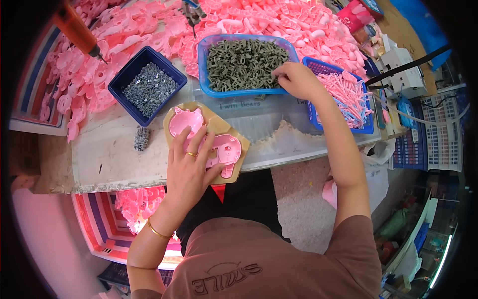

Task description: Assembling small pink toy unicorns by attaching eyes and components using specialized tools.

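Pink shell [230, 152] partly beneath splayed left grip [188, 167]

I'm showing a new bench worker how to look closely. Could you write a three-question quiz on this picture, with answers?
1. What colour are the small pieces in the blue tub, where the right hand is?
2. True or false: the left hand lies over the tan block that holds pink parts.
3. The blue basket of thin sticks stands on which side of the tub, as the person sees it?
a) left
b) right
c) far side

Key: 1. Dark green. 2. True. 3. b.
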`<state>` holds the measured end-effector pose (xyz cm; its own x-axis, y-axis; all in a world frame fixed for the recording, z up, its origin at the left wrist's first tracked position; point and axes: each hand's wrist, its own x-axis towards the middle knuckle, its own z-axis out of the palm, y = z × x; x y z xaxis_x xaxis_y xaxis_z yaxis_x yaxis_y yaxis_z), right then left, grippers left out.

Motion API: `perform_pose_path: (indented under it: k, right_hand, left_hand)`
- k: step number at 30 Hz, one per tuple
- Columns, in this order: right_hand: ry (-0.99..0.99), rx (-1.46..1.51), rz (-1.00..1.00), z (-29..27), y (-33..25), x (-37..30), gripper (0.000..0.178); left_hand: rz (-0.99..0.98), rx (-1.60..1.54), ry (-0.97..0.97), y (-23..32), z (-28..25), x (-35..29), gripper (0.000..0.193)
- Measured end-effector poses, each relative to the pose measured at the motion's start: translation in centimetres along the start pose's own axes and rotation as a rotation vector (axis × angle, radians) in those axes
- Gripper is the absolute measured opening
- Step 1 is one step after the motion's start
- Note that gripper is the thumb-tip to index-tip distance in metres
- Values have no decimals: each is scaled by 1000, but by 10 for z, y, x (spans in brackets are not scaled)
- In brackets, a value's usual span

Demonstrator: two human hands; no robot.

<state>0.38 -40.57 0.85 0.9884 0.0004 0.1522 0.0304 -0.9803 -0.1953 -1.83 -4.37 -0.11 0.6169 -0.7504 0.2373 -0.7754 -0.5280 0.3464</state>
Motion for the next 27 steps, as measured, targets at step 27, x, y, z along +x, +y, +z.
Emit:
perform_pose_path:
  k: [27]
  right_hand:
    - [-229,937,105,-53,-119,-69,16]
  left_hand:
    - [-91,-684,-52,32,-6,52,35]
